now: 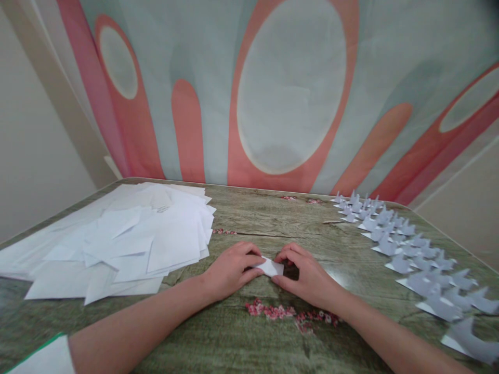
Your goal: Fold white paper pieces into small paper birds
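Observation:
A small folded piece of white paper (272, 267) is held between my two hands, just above or on the wood-patterned table. My left hand (234, 267) pinches its left end between thumb and fingers. At the other end my right hand (306, 272) curls around, its thumb tip by the lower corner and its fingertips by the upper edge. The fingers cover both ends of the paper, so its full folded shape is hidden.
A spread pile of loose white paper sheets (175, 241) lies on the left of the table (249, 213). Several folded white paper birds (421, 283) stand in rows along the right side. A patterned curtain (214, 104) hangs behind the far edge.

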`<state>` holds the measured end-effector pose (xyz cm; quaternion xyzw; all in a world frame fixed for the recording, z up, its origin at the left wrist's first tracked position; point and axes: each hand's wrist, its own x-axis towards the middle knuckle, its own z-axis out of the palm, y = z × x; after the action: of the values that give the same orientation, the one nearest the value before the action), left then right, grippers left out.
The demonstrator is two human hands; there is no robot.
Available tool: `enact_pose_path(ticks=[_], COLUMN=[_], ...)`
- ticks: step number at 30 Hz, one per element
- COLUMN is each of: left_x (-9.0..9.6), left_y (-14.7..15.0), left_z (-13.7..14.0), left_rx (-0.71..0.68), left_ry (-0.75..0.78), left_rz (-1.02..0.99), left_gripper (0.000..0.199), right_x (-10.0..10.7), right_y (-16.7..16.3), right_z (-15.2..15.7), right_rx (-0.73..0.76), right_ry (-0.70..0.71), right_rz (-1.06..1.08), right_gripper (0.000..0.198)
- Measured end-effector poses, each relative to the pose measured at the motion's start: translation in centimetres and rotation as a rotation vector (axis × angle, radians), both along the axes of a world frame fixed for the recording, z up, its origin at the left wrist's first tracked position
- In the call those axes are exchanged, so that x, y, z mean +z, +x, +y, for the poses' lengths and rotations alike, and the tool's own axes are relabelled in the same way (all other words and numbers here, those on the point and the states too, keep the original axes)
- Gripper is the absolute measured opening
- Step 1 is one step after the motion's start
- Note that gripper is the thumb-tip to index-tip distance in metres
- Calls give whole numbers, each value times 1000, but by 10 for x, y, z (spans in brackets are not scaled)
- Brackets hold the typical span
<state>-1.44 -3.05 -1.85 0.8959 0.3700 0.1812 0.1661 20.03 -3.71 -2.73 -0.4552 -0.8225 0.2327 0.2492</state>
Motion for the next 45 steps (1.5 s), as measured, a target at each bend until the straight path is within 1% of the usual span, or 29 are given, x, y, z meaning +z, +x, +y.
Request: enact_pose_path(ticks=[6, 12, 18, 25, 32, 40, 45], left_x=[1, 1, 1, 4, 4, 1, 0], left_y=[1, 1, 2, 3, 4, 3, 4], left_z=[0, 1, 0, 0, -2, -3, -5], left_rx=[13, 42, 46, 59, 101, 87, 53], left_ry=[-24, -39, -34, -62, -94, -51, 35], left_rz=[-28, -40, -19, -16, -11, -8, 49], left_gripper=[27, 31, 28, 29, 28, 28, 26], right_x=[-2, -2, -1, 0, 2, 3, 3], right_y=[-1, -1, 0, 0, 0, 1, 2], right_z=[0, 1, 0, 0, -2, 0, -1], right_rx=[-21, -19, -11, -11, -26, -18, -16], right_ry=[32, 13, 19, -3, -40, -43, -36], right_rz=[4, 1, -8, -18, -29, -12, -16], right_gripper=[20, 20, 19, 18, 17, 18, 18])
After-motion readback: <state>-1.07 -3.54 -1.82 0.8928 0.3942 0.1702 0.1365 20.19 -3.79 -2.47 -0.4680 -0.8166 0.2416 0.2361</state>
